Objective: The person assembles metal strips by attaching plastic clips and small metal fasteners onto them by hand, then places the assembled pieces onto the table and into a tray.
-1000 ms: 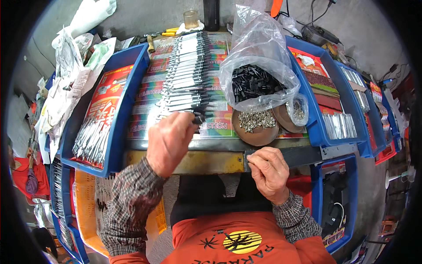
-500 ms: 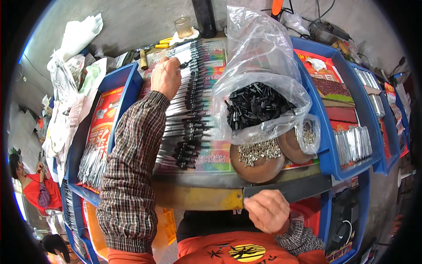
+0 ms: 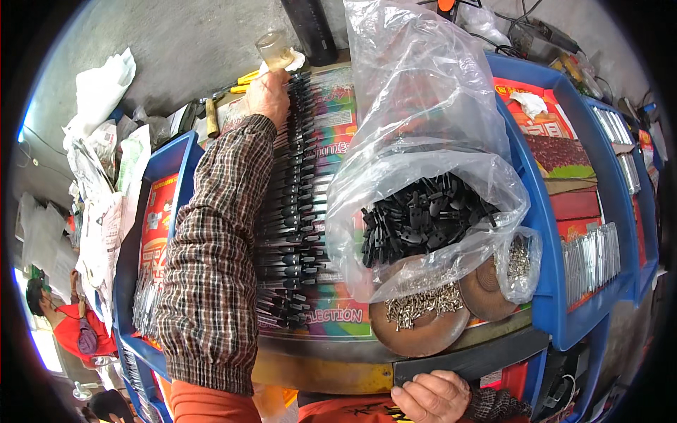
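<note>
My left hand (image 3: 268,96) reaches to the far end of a long row of slim metal pieces with black parts (image 3: 290,204). Its fingers curl down over the row, and whatever lies under them is hidden. The row lies on a colourful printed sheet (image 3: 338,134). My right hand (image 3: 431,396) is by the dark front edge (image 3: 472,359) of the bench, fingers curled in and together. No object shows in it. A clear plastic bag (image 3: 423,84) stands open, full of black plastic parts (image 3: 423,218). In front of it, a round brown dish (image 3: 416,344) holds small metal screws (image 3: 423,304).
Blue trays stand left (image 3: 185,169) and right (image 3: 546,310), the right one with silvery strips (image 3: 591,261). A small bag of screws (image 3: 518,261) rests on another brown dish (image 3: 488,299). At the back are a glass (image 3: 273,48) and a black cylinder (image 3: 310,32). A person in red (image 3: 81,331) is far left.
My left hand has moved from the row's left side to its far end. The view has shifted, so the bench sits lower in the picture. My right hand stays by the front edge.
</note>
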`<move>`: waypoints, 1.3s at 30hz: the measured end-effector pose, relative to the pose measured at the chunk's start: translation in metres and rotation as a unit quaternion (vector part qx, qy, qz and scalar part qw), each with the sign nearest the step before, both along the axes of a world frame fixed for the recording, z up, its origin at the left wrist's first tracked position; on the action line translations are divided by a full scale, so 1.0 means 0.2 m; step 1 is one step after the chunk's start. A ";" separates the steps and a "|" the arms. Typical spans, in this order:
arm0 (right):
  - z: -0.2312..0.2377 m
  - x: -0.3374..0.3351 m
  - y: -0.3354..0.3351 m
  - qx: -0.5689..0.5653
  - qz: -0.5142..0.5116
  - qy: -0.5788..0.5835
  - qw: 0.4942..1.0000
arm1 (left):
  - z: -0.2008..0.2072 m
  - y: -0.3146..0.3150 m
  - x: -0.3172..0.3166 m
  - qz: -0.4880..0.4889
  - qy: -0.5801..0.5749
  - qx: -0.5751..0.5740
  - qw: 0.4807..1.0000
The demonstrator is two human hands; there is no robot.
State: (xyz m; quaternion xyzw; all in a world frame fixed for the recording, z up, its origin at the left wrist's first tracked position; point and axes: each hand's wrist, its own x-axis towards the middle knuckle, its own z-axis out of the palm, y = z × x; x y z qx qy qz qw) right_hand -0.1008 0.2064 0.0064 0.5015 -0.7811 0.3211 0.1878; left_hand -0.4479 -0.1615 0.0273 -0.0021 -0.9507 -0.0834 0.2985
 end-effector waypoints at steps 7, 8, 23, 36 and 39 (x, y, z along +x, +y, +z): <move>-0.02 -0.02 0.01 0.000 0.006 0.038 0.999 | 0.00 -0.01 -0.04 -0.016 -0.015 0.005 1.000; -0.01 -0.02 0.01 0.001 0.006 0.037 0.999 | -0.01 -0.01 -0.04 -0.027 -0.010 0.015 0.999; -0.01 0.02 0.00 0.069 -0.020 -0.001 0.997 | 0.13 -0.10 0.18 -0.144 0.026 -0.073 0.987; -0.12 0.01 -0.08 -0.031 -0.100 0.034 0.994 | 0.46 -0.41 1.47 -0.031 -0.020 -0.147 0.988; -0.12 0.01 -0.12 -0.047 -0.114 0.050 0.991 | 0.39 -0.53 1.72 0.040 -0.084 -0.106 0.990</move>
